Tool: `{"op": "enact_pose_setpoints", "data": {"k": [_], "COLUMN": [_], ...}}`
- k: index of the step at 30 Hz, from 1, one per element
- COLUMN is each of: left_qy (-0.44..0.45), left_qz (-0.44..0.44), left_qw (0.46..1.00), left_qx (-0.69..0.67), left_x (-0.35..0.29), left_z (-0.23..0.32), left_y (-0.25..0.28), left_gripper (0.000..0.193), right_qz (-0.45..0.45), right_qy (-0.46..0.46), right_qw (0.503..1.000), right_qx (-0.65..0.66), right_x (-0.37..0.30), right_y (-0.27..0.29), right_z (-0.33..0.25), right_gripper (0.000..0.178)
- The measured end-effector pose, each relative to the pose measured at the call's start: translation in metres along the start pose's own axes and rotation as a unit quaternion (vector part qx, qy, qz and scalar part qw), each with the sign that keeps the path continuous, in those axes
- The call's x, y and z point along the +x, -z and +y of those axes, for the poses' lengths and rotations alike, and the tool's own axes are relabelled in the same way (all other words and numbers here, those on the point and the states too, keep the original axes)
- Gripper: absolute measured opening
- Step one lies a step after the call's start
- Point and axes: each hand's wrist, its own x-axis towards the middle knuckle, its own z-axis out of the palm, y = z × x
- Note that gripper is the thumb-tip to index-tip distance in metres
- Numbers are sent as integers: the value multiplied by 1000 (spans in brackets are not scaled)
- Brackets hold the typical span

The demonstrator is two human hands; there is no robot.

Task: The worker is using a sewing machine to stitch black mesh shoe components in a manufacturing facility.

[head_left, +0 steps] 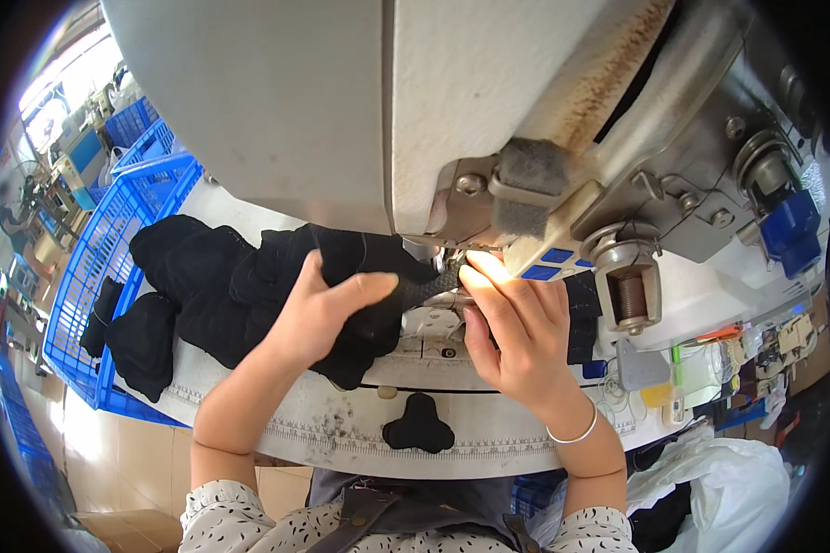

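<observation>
A heap of black fabric (217, 286) spreads over the left of the machine bed, and a narrow strip of it runs in under the presser foot of a sewing machine (295, 101). My left hand (318, 309) grips this fabric left of the needle, thumb stretched across the top; its other fingers are mostly hidden in the folds. Just right of the needle, my right hand (521, 336) pinches the strip's edge with its fingertips, the thumb lower and bent. Bright lamp light falls on those fingertips. More black fabric (583, 313) shows behind the right hand.
Blue plastic baskets (111, 267) stand along the left edge. A black three-lobed knob (419, 424) sits on the white table (341, 438) in front. Thread tensioners (627, 276) hang at right. Small tools and a white plastic bag (729, 479) lie farther right.
</observation>
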Motion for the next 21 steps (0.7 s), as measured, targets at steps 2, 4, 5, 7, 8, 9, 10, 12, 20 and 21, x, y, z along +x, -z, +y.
{"op": "enact_pose_setpoints", "data": {"k": [2,4,5,7,8,9,10,12,20,21], "left_qy": [13,-2,-7,-20,-19,-19,-20,-49,-43,-9], "left_qz": [-17,-2,-9,-24,-29,-34,-35,-24,24,43], "left_qw": [1000,1000,1000,999,999,999,999,998,998,998], "left_qx": [2,-2,1,5,-2,-9,-16,22,48,47], "left_x": [-8,-13,-13,-13,-13,-13,-13,-20,-36,-38], "left_z": [-1,-5,-6,-7,-8,-10,-11,-18,-29,-28], "left_y": [-3,-7,-7,-5,-4,-4,-4,-10,-41,-44], "left_gripper": [24,30,27,23,22,22,21,24,18,17], "right_qz": [2,5,7,4,-1,-5,-3,3,19,15], "right_qy": [3,7,10,12,11,10,9,9,18,23], "right_qw": [1000,1000,1000,1000,1000,1000,1000,1000,999,999], "right_qx": [7,11,11,9,7,4,8,13,28,24], "right_x": [0,0,-1,-1,-2,-1,-1,0,-5,-6], "right_y": [2,2,2,2,2,3,3,3,3,4], "right_z": [1,1,0,-1,-1,-1,0,0,0,1], "right_gripper": [32,33,32,32,32,32,32,32,33,34]}}
